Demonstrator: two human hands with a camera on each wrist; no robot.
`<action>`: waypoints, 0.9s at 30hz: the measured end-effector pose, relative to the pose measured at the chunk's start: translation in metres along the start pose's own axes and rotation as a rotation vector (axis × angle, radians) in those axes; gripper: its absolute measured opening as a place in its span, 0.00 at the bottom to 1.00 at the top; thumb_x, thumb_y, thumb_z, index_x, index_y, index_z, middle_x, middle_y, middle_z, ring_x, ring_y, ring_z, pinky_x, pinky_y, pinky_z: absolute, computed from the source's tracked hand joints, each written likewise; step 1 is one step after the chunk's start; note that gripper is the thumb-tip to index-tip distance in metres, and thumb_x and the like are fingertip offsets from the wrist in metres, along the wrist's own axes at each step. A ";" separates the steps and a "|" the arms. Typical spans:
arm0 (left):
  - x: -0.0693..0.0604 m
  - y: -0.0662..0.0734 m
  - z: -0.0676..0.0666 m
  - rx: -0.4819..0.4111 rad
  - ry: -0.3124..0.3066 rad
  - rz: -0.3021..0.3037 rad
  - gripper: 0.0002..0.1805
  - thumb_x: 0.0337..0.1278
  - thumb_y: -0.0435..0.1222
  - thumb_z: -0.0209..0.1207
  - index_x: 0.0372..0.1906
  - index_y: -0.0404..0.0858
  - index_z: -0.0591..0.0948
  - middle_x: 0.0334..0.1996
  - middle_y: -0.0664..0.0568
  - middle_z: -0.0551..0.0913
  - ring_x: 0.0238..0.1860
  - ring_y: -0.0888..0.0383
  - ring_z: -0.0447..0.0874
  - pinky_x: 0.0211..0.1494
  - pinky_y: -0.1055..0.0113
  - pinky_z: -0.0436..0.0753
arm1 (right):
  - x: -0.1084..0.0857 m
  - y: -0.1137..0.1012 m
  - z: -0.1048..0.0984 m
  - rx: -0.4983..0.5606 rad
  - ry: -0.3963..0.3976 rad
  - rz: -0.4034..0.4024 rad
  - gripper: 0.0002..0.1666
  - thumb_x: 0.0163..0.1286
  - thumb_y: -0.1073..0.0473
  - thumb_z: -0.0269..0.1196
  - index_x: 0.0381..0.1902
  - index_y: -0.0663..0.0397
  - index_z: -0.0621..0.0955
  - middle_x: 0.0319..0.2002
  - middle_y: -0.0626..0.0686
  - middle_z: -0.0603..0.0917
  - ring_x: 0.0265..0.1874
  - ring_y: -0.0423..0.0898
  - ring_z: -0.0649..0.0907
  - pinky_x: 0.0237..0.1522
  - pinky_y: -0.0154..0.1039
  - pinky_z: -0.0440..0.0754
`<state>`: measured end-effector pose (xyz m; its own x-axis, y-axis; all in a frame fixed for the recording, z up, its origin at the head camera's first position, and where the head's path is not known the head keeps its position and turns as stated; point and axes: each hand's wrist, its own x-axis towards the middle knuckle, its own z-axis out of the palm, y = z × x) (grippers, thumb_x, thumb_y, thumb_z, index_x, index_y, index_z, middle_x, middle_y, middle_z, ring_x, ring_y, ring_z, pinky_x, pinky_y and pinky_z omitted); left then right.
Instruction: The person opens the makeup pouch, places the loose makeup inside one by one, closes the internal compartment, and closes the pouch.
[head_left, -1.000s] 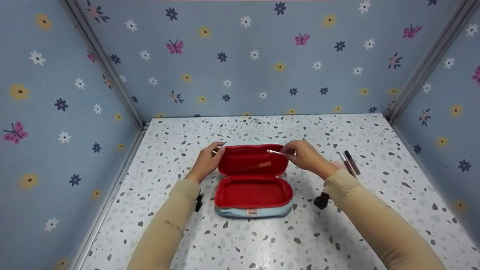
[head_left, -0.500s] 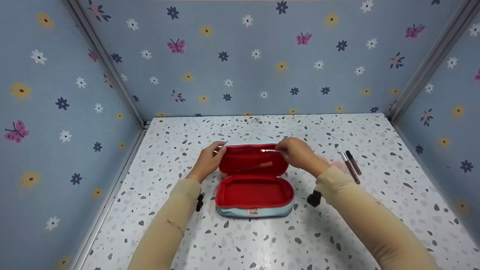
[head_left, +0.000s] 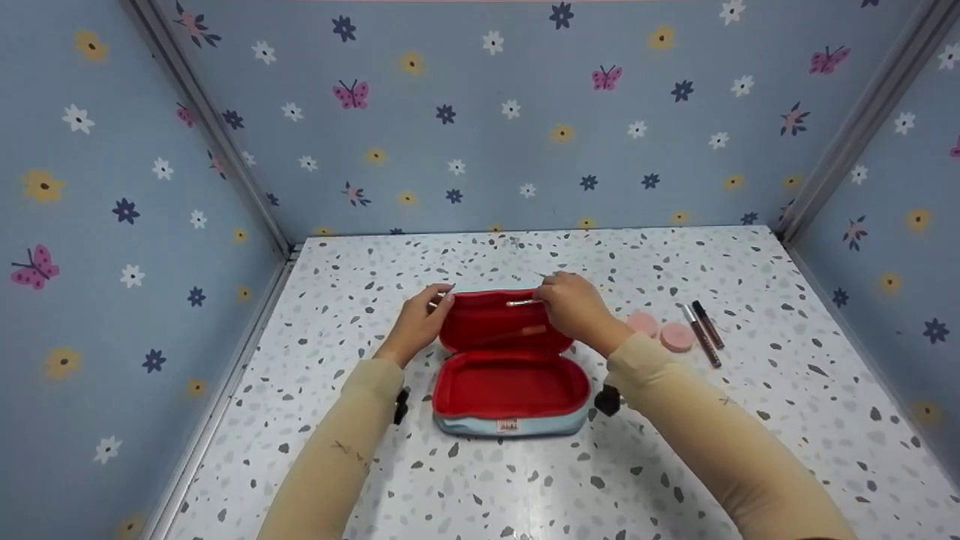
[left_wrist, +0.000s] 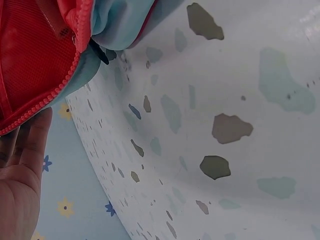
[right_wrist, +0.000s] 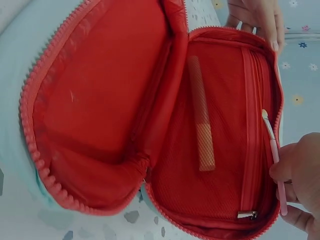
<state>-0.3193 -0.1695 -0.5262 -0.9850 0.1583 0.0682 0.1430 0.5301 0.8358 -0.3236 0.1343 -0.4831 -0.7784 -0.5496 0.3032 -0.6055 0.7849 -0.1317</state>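
Observation:
An open zip pouch [head_left: 511,426], light blue outside and red inside, lies on the table with its lid [head_left: 480,322] raised. My left hand [head_left: 420,319] grips the lid's left edge, thumb inside and fingers behind. At the lid's upper right, my right hand [head_left: 576,306] pinches a small makeup brush [right_wrist: 274,145] by its pink handle. The brush's pale tip points across the lid, near the zipped mesh pocket [right_wrist: 248,130]. Behind the mesh sits a peach-coloured stick [right_wrist: 204,140], its kind unclear. The pouch's base compartment [right_wrist: 100,90] shows bare red lining.
Two round pink items [head_left: 676,337] lie right of the pouch. Beyond them are two slim dark tubes [head_left: 701,336], side by side. The speckled table [head_left: 360,465] is enclosed by flowered walls [head_left: 525,112].
My right hand has moved left along the lid's top edge with the brush. Both round pink items now show beside my right forearm. The left hand keeps its hold.

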 end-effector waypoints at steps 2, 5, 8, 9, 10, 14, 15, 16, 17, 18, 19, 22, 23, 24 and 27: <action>0.000 0.000 0.000 0.000 0.001 0.006 0.24 0.87 0.46 0.52 0.74 0.40 0.78 0.57 0.39 0.87 0.55 0.46 0.90 0.64 0.49 0.88 | 0.001 -0.003 0.003 -0.025 0.002 -0.001 0.12 0.74 0.70 0.64 0.44 0.57 0.94 0.39 0.57 0.92 0.41 0.57 0.87 0.48 0.54 0.89; 0.000 0.000 0.000 -0.008 0.002 0.015 0.24 0.87 0.46 0.52 0.74 0.39 0.78 0.57 0.39 0.87 0.54 0.45 0.91 0.63 0.48 0.88 | 0.003 -0.007 0.007 -0.027 0.000 -0.010 0.06 0.72 0.61 0.73 0.43 0.56 0.94 0.37 0.57 0.91 0.38 0.57 0.87 0.45 0.54 0.88; 0.000 0.000 0.001 -0.006 0.005 0.021 0.23 0.87 0.45 0.53 0.74 0.39 0.79 0.57 0.38 0.88 0.54 0.44 0.91 0.63 0.48 0.88 | 0.004 -0.011 0.011 -0.013 -0.003 -0.021 0.10 0.67 0.56 0.79 0.42 0.55 0.94 0.37 0.57 0.91 0.37 0.57 0.88 0.44 0.54 0.88; 0.000 0.000 0.001 -0.005 0.006 0.022 0.23 0.87 0.45 0.53 0.74 0.39 0.79 0.57 0.38 0.88 0.54 0.44 0.91 0.63 0.48 0.88 | 0.005 -0.012 0.012 -0.010 -0.005 -0.024 0.12 0.65 0.55 0.81 0.42 0.55 0.94 0.37 0.57 0.91 0.37 0.57 0.88 0.44 0.54 0.88; 0.000 0.000 0.001 -0.004 0.008 0.021 0.23 0.87 0.45 0.53 0.73 0.39 0.79 0.57 0.39 0.88 0.54 0.44 0.91 0.63 0.48 0.88 | 0.005 -0.014 0.012 -0.008 -0.007 -0.023 0.12 0.65 0.55 0.81 0.42 0.55 0.94 0.37 0.57 0.91 0.38 0.57 0.88 0.44 0.54 0.88; 0.000 -0.001 0.001 -0.001 0.014 0.021 0.23 0.87 0.45 0.53 0.73 0.39 0.79 0.56 0.39 0.88 0.53 0.45 0.91 0.63 0.48 0.88 | 0.007 -0.019 0.015 -0.022 -0.024 -0.021 0.16 0.61 0.53 0.83 0.43 0.54 0.94 0.38 0.57 0.91 0.39 0.56 0.88 0.46 0.54 0.88; 0.000 -0.001 0.001 -0.001 0.014 0.022 0.23 0.87 0.45 0.53 0.73 0.39 0.79 0.56 0.39 0.88 0.53 0.45 0.91 0.63 0.48 0.88 | 0.007 -0.020 0.016 -0.029 -0.028 -0.023 0.16 0.60 0.54 0.84 0.43 0.54 0.94 0.38 0.56 0.91 0.39 0.56 0.88 0.47 0.54 0.88; -0.001 -0.001 0.000 -0.001 0.014 0.022 0.23 0.87 0.45 0.53 0.73 0.39 0.79 0.56 0.39 0.88 0.53 0.45 0.91 0.63 0.48 0.88 | 0.007 -0.021 0.016 -0.031 -0.036 -0.021 0.17 0.60 0.55 0.84 0.44 0.54 0.93 0.39 0.56 0.91 0.40 0.56 0.88 0.47 0.54 0.88; -0.001 -0.001 0.000 0.000 0.012 0.023 0.23 0.87 0.45 0.52 0.74 0.39 0.79 0.57 0.39 0.88 0.53 0.45 0.91 0.63 0.48 0.88 | 0.008 -0.022 0.017 -0.033 -0.044 -0.022 0.16 0.60 0.56 0.84 0.45 0.54 0.93 0.40 0.56 0.91 0.41 0.56 0.89 0.48 0.54 0.88; -0.001 0.000 0.000 -0.002 0.009 0.022 0.23 0.87 0.45 0.52 0.74 0.39 0.79 0.57 0.39 0.88 0.53 0.45 0.91 0.63 0.48 0.88 | 0.008 -0.023 0.018 -0.030 -0.055 -0.022 0.17 0.60 0.57 0.83 0.46 0.54 0.93 0.41 0.57 0.91 0.42 0.57 0.89 0.50 0.55 0.89; -0.001 0.000 0.000 -0.003 0.008 0.021 0.23 0.87 0.45 0.52 0.74 0.39 0.79 0.57 0.39 0.88 0.54 0.45 0.91 0.64 0.48 0.88 | 0.009 -0.024 0.019 -0.020 -0.068 -0.020 0.17 0.61 0.59 0.83 0.47 0.54 0.93 0.42 0.57 0.91 0.44 0.57 0.89 0.52 0.54 0.89; -0.002 0.000 0.000 -0.005 0.005 0.018 0.23 0.87 0.46 0.52 0.74 0.40 0.79 0.58 0.39 0.88 0.55 0.45 0.91 0.64 0.48 0.88 | 0.010 -0.026 0.021 0.043 -0.114 -0.002 0.17 0.64 0.66 0.79 0.52 0.54 0.92 0.46 0.57 0.91 0.47 0.56 0.90 0.56 0.53 0.89; -0.002 0.000 0.000 -0.005 0.005 0.018 0.23 0.87 0.46 0.52 0.74 0.40 0.79 0.58 0.39 0.88 0.55 0.45 0.91 0.64 0.48 0.88 | 0.011 -0.026 0.021 0.069 -0.130 0.005 0.18 0.66 0.68 0.77 0.53 0.54 0.92 0.47 0.57 0.91 0.48 0.56 0.90 0.58 0.52 0.89; -0.002 0.000 0.000 -0.005 0.006 0.018 0.23 0.87 0.46 0.52 0.74 0.40 0.79 0.58 0.39 0.88 0.55 0.45 0.91 0.64 0.48 0.88 | 0.011 -0.026 0.022 0.099 -0.145 0.015 0.18 0.67 0.69 0.75 0.54 0.55 0.92 0.48 0.57 0.91 0.50 0.55 0.90 0.59 0.51 0.89; -0.001 0.000 0.000 -0.006 0.006 0.022 0.24 0.87 0.46 0.52 0.74 0.39 0.79 0.57 0.39 0.88 0.55 0.45 0.91 0.64 0.48 0.88 | 0.012 -0.027 0.023 0.166 -0.175 0.039 0.19 0.71 0.74 0.68 0.56 0.56 0.91 0.51 0.57 0.91 0.51 0.54 0.90 0.60 0.50 0.89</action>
<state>-0.3182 -0.1694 -0.5265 -0.9822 0.1648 0.0899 0.1642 0.5216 0.8372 -0.3202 0.1003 -0.4974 -0.8096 -0.5726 0.1289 -0.5824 0.7565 -0.2977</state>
